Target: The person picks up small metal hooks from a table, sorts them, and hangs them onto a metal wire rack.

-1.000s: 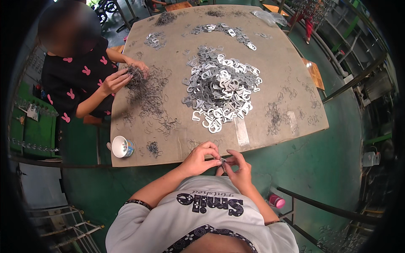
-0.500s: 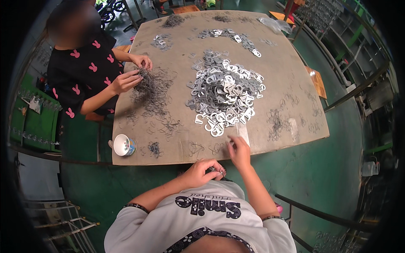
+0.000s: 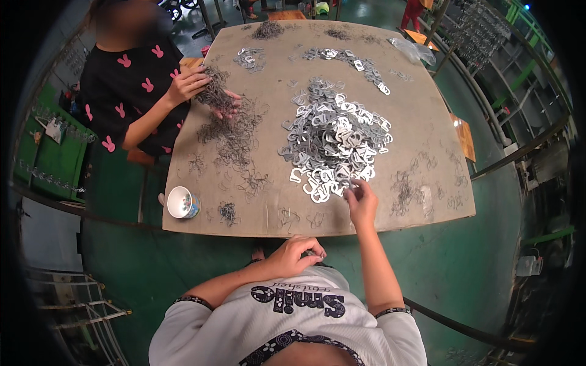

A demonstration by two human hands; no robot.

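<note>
A large heap of flat, loop-shaped grey and white pieces [image 3: 336,137] lies in the middle of the table. My right hand [image 3: 362,201] reaches to the heap's near edge, its thumb and fingers drawn together by the lowest pieces; whether a piece is between the fingertips is unclear. Below the table's front edge, close to my body, my left hand [image 3: 296,255] is curled closed. Something small shows at its fingertips, too small to name.
At the left, a co-worker's hands [image 3: 183,85] hold a tangle of thin wire pieces [image 3: 215,88] above more loose wires. A paper cup [image 3: 180,202] stands at the table's [image 3: 274,91] front left corner. A clear plastic bag [image 3: 414,52] lies at the far right.
My right hand has moved forward from the table's near edge to the heap. My left hand stays low by my body. The co-worker's hands have spread around the wire tangle, now lifted higher.
</note>
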